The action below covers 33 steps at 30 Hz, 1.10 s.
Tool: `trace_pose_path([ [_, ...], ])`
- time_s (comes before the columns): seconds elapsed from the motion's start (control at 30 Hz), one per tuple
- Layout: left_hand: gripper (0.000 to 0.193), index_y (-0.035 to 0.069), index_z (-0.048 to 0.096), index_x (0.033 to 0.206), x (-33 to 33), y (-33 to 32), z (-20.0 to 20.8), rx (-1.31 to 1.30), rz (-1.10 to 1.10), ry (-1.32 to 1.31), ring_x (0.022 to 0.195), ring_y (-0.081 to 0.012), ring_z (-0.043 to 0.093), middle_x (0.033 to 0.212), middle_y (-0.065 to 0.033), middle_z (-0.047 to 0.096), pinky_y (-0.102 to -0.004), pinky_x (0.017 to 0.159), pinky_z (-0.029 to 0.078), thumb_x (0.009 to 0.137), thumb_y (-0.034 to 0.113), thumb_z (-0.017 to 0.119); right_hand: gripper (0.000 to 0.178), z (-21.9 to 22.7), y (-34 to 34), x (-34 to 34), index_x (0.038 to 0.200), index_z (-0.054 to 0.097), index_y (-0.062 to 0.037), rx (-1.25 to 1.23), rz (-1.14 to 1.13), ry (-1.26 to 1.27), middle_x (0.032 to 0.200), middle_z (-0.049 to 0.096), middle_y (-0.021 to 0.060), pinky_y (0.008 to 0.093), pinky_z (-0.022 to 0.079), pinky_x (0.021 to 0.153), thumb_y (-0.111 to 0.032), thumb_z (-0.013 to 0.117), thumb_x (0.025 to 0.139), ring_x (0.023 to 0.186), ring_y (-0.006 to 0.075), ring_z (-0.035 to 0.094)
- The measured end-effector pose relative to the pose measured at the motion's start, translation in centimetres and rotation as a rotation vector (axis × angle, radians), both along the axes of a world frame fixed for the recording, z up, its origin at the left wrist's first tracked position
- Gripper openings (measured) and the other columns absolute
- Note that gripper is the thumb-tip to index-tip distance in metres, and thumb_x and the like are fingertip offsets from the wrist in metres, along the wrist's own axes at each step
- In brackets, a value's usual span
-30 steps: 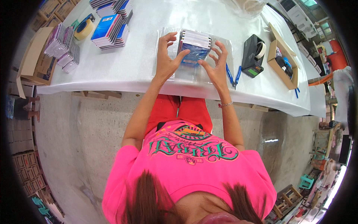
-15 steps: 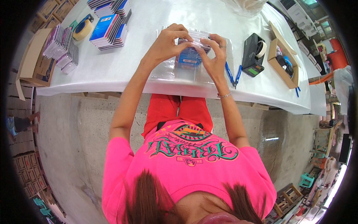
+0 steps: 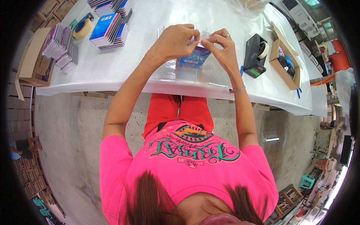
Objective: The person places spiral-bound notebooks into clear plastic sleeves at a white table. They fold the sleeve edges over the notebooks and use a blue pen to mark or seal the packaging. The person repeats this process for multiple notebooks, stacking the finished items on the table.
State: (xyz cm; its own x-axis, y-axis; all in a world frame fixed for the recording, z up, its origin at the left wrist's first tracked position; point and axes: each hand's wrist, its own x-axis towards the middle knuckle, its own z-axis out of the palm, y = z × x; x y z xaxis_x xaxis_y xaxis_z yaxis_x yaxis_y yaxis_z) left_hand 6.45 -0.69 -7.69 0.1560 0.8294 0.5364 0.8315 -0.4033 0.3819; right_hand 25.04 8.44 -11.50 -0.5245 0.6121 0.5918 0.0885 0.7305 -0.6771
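Observation:
A blue notebook (image 3: pixel 193 60) lies under a clear plastic bag (image 3: pixel 168 74) near the table's front edge, between my hands. My left hand (image 3: pixel 174 43) pinches the plastic above the notebook's far part, thumb against fingers. Close beside it my right hand (image 3: pixel 224 48) has its thumb and forefinger together on the same plastic. Both hands hide much of the notebook's far end, and whether more notebooks lie beneath cannot be told. Just past my right wrist, a bit of a blue-handled cutting tool (image 3: pixel 242 70) shows.
A black tape dispenser (image 3: pixel 256 56) and an open carton (image 3: pixel 287 63) stand at the right. Stacks of blue spiral notebooks (image 3: pixel 107 32), purple-edged notebooks (image 3: pixel 62 47), a tape roll (image 3: pixel 82 29) and a cardboard box (image 3: pixel 37 62) fill the left. Bunched clear plastic (image 3: pixel 247 5) lies at the far edge.
My right hand has moved slightly right and now covers most of the blue-handled tool. My left hand has turned more back-up over the plastic. The dark shape at the far left has moved down.

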Motion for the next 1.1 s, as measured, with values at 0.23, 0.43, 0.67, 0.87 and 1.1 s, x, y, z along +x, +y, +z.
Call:
trace_pose_path([
  [0.23, 0.016, 0.007, 0.061, 0.088, 1.4, 0.2, -0.7, 0.028, 0.192, -0.007, 0.063, -0.0267, 0.061, 0.065, -0.0076, 0.06, -0.0371, 0.062, 0.049, 0.079, 0.019, 0.066, 0.035, -0.6, 1.1, -0.4, 0.108, 0.066, -0.0038, -0.329, 0.028, 0.079, 0.098, 0.059, 0.0037, 0.0289, 0.046, 0.077, -0.018, 0.077, 0.078, 0.086, 0.0138, 0.055],
  [0.43, 0.025, 0.011, 0.065, 0.101, -0.2, 1.3, -1.5, 0.016, 0.203, -0.216, 0.081, -0.0197, 0.063, 0.089, -0.0088, 0.064, -0.0317, 0.066, 0.05, 0.08, 0.025, 0.067, 0.048, -0.2, 2.5, -0.7, 0.122, 0.061, -0.0004, -0.621, 0.305, 0.04, 0.107, 0.064, 0.0088, 0.0278, 0.045, 0.085, -0.019, 0.073, 0.08, 0.096, 0.0149, 0.058],
  [0.67, 0.032, 0.007, 0.067, 0.111, -1.6, 3.4, -5.2, -0.446, -0.149, -1.052, 0.097, -0.0172, 0.058, 0.104, -0.0087, 0.064, -0.027, 0.078, 0.048, 0.082, 0.02, 0.067, 0.032, -1.7, 2.5, -1.5, 0.109, 0.069, 0.0012, -0.797, 0.291, 0.213, 0.103, 0.067, 0.0097, 0.0274, 0.042, 0.089, -0.013, 0.069, 0.08, 0.098, 0.0151, 0.058],
  [0.87, 0.02, 0.006, 0.071, 0.1, -0.9, 3.3, -5.6, -0.312, -0.1, -1.055, 0.083, -0.012, 0.061, 0.086, -0.005, 0.067, -0.0237, 0.076, 0.048, 0.084, 0.017, 0.064, 0.033, -2.3, 1.8, -1.2, 0.111, 0.07, -0.0029, -0.557, 0.209, 0.183, 0.111, 0.065, 0.0083, 0.0287, 0.042, 0.09, -0.018, 0.07, 0.082, 0.102, 0.0165, 0.057],
  [1.1, 0.025, 0.008, 0.073, 0.102, -2.6, 3.3, -5.3, -0.442, -0.196, -0.992, 0.093, -0.0152, 0.063, 0.1, -0.0061, 0.07, -0.0278, 0.086, 0.047, 0.083, 0.022, 0.07, 0.043, 0.5, -0.2, 0.6, 0.118, 0.07, -0.0148, -0.337, 0.148, -0.139, 0.119, 0.061, 0.0117, 0.0363, 0.042, 0.098, -0.034, 0.075, 0.079, 0.118, 0.0245, 0.052],
])
